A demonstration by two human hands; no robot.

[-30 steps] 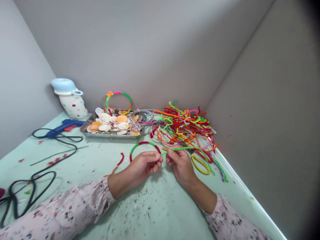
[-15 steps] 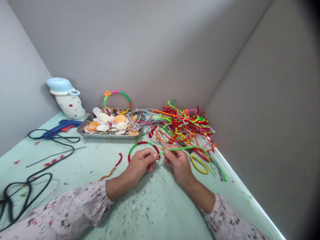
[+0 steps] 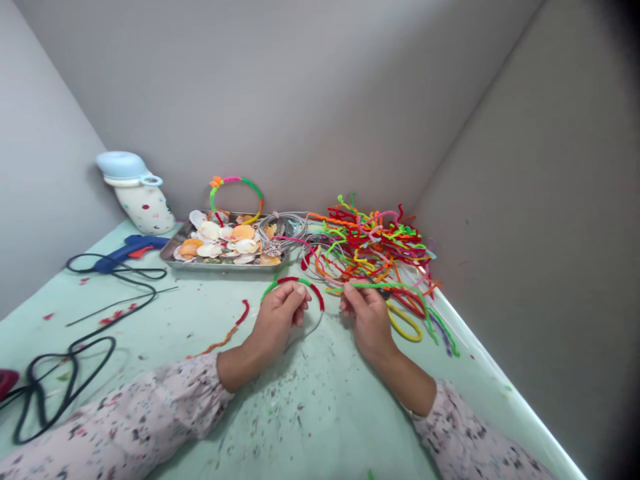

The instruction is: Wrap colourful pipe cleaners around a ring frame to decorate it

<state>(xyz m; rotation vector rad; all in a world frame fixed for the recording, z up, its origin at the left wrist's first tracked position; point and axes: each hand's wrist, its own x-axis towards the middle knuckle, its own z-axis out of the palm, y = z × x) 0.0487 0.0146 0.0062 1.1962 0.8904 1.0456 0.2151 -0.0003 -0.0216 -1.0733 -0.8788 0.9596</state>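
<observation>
A wire ring point(image 3: 318, 297) wrapped partly in red and green fuzzy stem is held in my left hand point(image 3: 280, 313); its lower part is bare grey wire. To the right, my right hand point(image 3: 367, 317) pinches a bright green pipe cleaner point(image 3: 400, 287). One end of the green stem points left toward the ring without touching it, and the rest trails off to the right. The two hands are apart above the table.
Behind stand a metal tray point(image 3: 225, 266) of shells, a colourful hoop point(image 3: 262, 200) and a pipe-cleaner pile point(image 3: 380, 240). At left are a white bottle point(image 3: 145, 207), blue glue gun point(image 3: 125, 253) and black cord point(image 3: 75, 360). A yellow loop point(image 3: 405, 323) lies right.
My right hand has moved right, away from my left hand, taking the green stem's end off the ring. The view has shifted slightly, and a red object shows at the left edge.
</observation>
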